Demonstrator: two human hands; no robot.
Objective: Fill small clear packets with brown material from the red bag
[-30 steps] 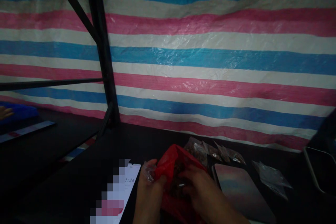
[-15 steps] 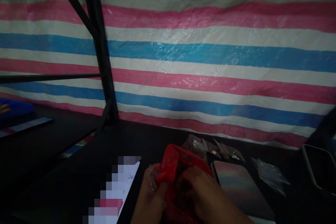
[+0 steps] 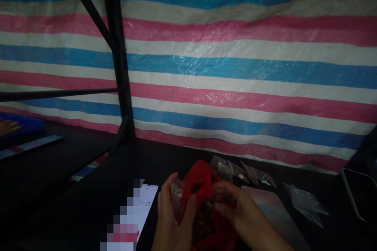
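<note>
Right hand (image 3: 240,206) reaches into red plastic bag (image 3: 202,172), grip unclear; left hand (image 3: 173,225) holds it plus small clear plastic bag (image 3: 177,191). Steadiness likely called for.

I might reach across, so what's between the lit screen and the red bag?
In the head view, a strip of black tabletop, then the left hand gripping a clear bag, lies between the lit screen and the red bag.

One left hand (image 3: 176,213), one right hand (image 3: 246,210), one red bag (image 3: 202,170) and one clear bag (image 3: 177,194). Along the tabletop's (image 3: 165,159) far edge, at least three filled packets (image 3: 238,171); flat clear packets (image 3: 304,200), too overlapped to count. One lit screen (image 3: 147,200), one pale panel (image 3: 269,208). Leftward, one blue tray (image 3: 32,124), one co-worker's hand (image 3: 8,127).
</note>
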